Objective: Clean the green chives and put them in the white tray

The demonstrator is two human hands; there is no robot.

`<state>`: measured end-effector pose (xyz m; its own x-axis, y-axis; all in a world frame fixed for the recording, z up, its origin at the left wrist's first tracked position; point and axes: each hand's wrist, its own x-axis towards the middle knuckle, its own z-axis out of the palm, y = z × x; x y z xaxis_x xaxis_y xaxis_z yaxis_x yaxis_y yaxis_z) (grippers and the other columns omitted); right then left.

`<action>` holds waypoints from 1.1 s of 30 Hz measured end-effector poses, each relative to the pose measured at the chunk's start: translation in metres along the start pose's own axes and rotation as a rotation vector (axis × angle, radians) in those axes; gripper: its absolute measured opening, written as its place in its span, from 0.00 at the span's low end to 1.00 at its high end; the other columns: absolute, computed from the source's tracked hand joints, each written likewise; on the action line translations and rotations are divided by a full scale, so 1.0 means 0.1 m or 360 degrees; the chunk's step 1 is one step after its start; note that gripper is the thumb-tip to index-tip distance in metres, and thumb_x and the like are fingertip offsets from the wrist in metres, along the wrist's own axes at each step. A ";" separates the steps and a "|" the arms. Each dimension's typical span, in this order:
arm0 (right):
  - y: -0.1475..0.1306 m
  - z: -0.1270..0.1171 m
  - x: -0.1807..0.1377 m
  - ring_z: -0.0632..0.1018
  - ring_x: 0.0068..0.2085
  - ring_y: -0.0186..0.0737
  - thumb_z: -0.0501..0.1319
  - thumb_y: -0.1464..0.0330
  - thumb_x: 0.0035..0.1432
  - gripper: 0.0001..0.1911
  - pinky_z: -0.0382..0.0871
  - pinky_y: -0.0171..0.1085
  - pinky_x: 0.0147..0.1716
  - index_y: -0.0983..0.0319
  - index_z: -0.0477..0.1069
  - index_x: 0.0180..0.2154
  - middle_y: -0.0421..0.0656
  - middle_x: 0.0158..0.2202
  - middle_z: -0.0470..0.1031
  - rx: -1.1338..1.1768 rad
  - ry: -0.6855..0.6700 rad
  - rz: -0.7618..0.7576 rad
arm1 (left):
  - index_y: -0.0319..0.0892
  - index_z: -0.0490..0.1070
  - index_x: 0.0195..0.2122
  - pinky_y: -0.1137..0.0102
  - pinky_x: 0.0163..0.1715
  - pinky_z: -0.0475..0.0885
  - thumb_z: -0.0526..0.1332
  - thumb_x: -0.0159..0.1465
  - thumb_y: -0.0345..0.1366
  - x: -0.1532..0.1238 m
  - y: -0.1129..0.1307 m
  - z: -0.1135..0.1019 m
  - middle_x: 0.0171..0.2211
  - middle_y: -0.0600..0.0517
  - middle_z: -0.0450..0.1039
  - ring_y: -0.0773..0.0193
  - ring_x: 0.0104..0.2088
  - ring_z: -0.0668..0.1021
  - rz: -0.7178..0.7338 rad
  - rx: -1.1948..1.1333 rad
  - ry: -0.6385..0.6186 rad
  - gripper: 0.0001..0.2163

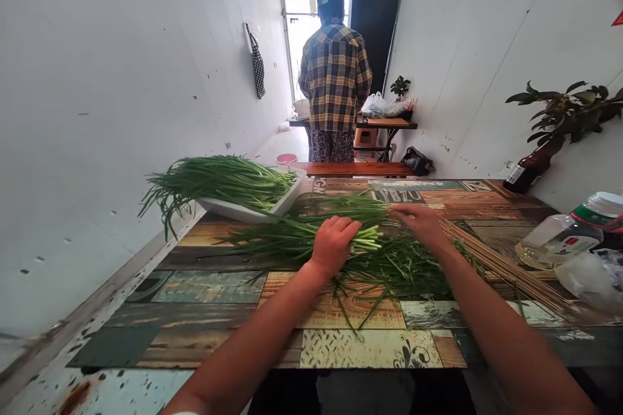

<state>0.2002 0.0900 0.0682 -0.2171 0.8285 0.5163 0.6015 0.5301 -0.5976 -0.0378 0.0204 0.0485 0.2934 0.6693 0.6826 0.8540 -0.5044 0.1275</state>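
A bunch of green chives (272, 238) lies across the patterned table (209, 285). My left hand (333, 243) is closed round this bunch near its pale cut ends. My right hand (418, 220) rests on more loose chives (403, 266) just to the right, fingers bent down onto them. A white tray (287, 198) at the far left of the table holds another heap of chives (219, 178). A bundle of thin wooden skewers (506, 269) lies diagonally on the right, beside my right forearm.
A person in a plaid shirt (335, 74) stands with their back to me at a far table (389, 122). Plastic bottles (564, 233) and a plastic bag sit at the table's right edge. A dark bottle with leafy branches (533, 165) stands by the right wall.
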 end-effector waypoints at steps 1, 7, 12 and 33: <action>-0.11 0.00 -0.09 0.79 0.37 0.42 0.62 0.59 0.54 0.12 0.72 0.38 0.39 0.59 0.78 0.35 0.42 0.36 0.80 0.0162 0.0043 -0.0006 | 0.46 0.72 0.44 0.63 0.46 0.63 0.54 0.63 0.28 0.03 0.03 0.00 0.44 0.49 0.72 0.59 0.46 0.71 -0.0026 -0.0018 0.0112 0.12; -0.49 0.10 -0.33 0.78 0.36 0.42 0.65 0.57 0.48 0.14 0.73 0.39 0.38 0.60 0.77 0.32 0.44 0.34 0.79 0.0809 -0.0146 0.0148 | 0.45 0.71 0.44 0.62 0.49 0.61 0.53 0.64 0.30 0.06 0.23 0.08 0.38 0.51 0.76 0.62 0.41 0.74 0.0118 -0.0230 0.0274 0.11; -0.37 0.23 -0.39 0.77 0.33 0.39 0.66 0.59 0.47 0.17 0.71 0.37 0.34 0.62 0.76 0.38 0.43 0.33 0.78 0.0877 -0.0383 0.0262 | 0.42 0.72 0.42 0.64 0.43 0.65 0.52 0.65 0.31 -0.02 0.23 0.24 0.42 0.48 0.76 0.61 0.41 0.74 0.0231 -0.0222 0.0372 0.10; -0.14 0.03 -0.38 0.74 0.39 0.41 0.52 0.70 0.60 0.16 0.69 0.38 0.38 0.59 0.74 0.45 0.47 0.37 0.75 -0.0405 -0.0324 -0.0537 | 0.43 0.72 0.44 0.66 0.35 0.63 0.52 0.64 0.28 -0.04 0.18 0.30 0.38 0.49 0.76 0.61 0.36 0.73 0.0094 0.0086 -0.0140 0.12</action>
<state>0.1975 0.0521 0.0547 -0.5641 0.6496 0.5097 0.6354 0.7357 -0.2345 -0.0104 0.0244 0.0264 0.3782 0.6857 0.6219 0.8554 -0.5157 0.0484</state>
